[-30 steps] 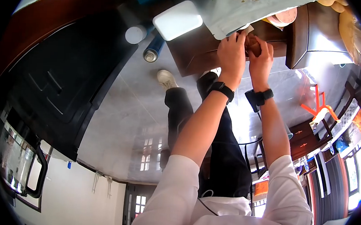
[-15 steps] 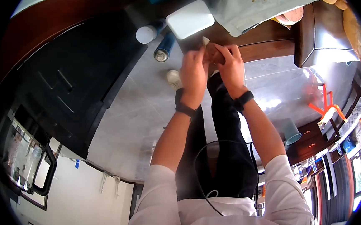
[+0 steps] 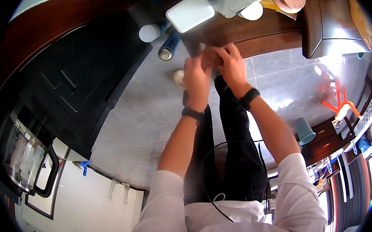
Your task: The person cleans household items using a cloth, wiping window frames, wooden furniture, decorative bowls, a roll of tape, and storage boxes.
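In front of the wooden table edge, my left hand (image 3: 197,78) and my right hand (image 3: 233,69) are close together with fingers bent. Between them is a small brown object (image 3: 209,57), blurred by motion, its kind unclear. Both hands pinch it, the left from one side and the right from the other. A small pale tip (image 3: 202,46) sticks up beside the left fingers. Nearest on the table are a white rectangular box (image 3: 190,13), a blue spray can (image 3: 169,46) and a white-capped can (image 3: 149,33).
A wooden table (image 3: 265,35) with drawers runs across the top, carrying a white round tub (image 3: 252,11) and a pink round box (image 3: 290,1). A black cabinet (image 3: 68,73) stands left. An orange stool (image 3: 342,107) and a blue-grey bin (image 3: 305,132) are at right.
The view has shifted slightly, and the white tub has come into sight from beside the pale bag. My hands still hold the brown object; it and the pale tip have turned a little.
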`<state>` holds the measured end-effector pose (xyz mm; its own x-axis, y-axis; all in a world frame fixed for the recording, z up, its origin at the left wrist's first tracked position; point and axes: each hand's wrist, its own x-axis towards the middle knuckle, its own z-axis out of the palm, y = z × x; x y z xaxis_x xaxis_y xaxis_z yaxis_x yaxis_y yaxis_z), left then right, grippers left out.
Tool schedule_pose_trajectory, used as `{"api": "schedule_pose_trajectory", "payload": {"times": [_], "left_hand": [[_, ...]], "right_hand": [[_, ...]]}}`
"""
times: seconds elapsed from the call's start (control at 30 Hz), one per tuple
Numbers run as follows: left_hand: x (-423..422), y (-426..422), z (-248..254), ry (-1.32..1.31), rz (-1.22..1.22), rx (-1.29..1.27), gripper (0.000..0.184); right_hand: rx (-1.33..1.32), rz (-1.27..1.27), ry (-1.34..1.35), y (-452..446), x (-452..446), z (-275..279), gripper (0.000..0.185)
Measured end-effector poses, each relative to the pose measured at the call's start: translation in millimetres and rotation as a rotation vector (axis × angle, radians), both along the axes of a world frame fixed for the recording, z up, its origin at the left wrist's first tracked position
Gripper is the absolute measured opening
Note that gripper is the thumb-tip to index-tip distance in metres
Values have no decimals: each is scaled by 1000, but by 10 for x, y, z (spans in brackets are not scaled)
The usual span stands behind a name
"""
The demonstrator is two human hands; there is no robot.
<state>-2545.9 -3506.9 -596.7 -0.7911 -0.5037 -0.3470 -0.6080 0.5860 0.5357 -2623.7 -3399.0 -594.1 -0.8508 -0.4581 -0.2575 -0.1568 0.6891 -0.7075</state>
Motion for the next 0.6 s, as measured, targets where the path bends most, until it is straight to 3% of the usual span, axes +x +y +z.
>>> {"api": "schedule_pose_trajectory", "payload": {"times": [0.17,0.37,0.6], "left_hand": [[295,98,133,-57,16,59,40],[233,140,58,-55,53,52,40],[-458,469,-54,123,47,-6,46]], "right_hand": [[23,23,-21,142,417,-124,55],[3,99,17,180,195,-27,54],[16,-54,143,436,-293,-147,56]]}}
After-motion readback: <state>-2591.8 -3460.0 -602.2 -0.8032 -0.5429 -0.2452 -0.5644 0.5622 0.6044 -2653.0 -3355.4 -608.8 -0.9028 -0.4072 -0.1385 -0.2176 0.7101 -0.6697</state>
